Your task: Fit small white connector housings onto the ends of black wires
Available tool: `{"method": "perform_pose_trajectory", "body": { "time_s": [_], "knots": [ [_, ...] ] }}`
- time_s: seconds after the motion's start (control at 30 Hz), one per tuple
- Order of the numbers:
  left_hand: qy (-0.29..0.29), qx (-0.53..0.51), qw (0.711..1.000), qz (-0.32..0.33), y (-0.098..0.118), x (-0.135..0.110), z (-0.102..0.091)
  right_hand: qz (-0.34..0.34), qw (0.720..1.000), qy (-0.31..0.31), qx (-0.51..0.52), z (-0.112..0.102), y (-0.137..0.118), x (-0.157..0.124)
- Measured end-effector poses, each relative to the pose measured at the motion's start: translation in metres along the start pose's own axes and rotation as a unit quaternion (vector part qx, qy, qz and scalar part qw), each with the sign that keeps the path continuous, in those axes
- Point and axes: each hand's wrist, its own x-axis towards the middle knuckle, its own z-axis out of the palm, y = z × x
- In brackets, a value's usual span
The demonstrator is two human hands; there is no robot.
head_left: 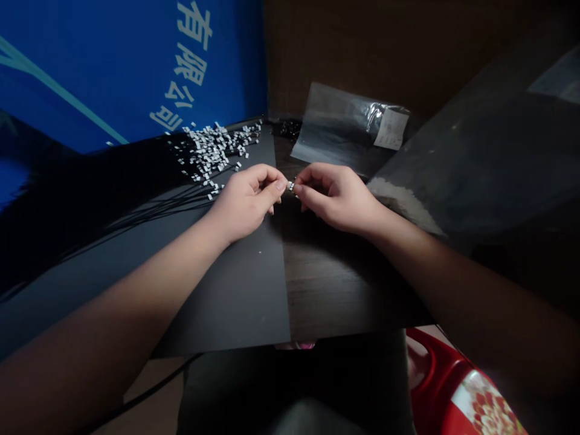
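Nearest the head camera lie the person's dark-clothed lap [294, 393] and, low on the right, one red plastic tub [435, 374] with a flower print. A thin black cable [149, 386] runs across the floor at lower left. Both bare forearms reach forward to the two hands, which sit narrow and close together above the surface. The left hand [247, 202] and right hand [338, 196] pinch one small silvery piece [290, 186] between their fingertips, at the seam where a black sheet [226, 302] meets the wooden surface [326, 284]. Its exact shape is too small to tell. To the left, many thin black wires [181, 208] fan across the sheet, and a heap of small white pieces [212, 151] lies at their far ends, too many to count. There is one small dark heap [287, 128], one clear plastic bag [339, 127] with one white label [392, 128], one grey plastic sheet [475, 169], and one blue board [90, 72] with white characters. The tiny silvery piece could slip from the fingertips if the pinch loosens, and a tug on the wires could scatter the white pieces.
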Motion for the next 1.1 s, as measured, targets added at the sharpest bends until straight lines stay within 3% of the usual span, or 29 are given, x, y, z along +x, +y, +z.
{"method": "perform_pose_trajectory", "body": {
  "time_s": [0.53, 0.9, 1.1],
  "knots": [
    [-0.007, 0.033, 0.999, 0.03, -0.0015, -0.001, -0.0013, 0.012, 1.0, -0.011, 0.023, -0.0007, -0.0017, -0.0005],
    [-0.012, -0.044, 0.999, 0.015, 0.0039, -0.0019, -0.0003, -0.089, 0.994, 0.061, 0.025, -0.0004, 0.0069, -0.0005],
    [-0.026, -0.114, 0.993, -0.032, 0.0037, -0.0028, 0.0024, -0.135, 0.987, 0.082, -0.018, -0.0007, 0.0036, -0.0029]
  ]
}}
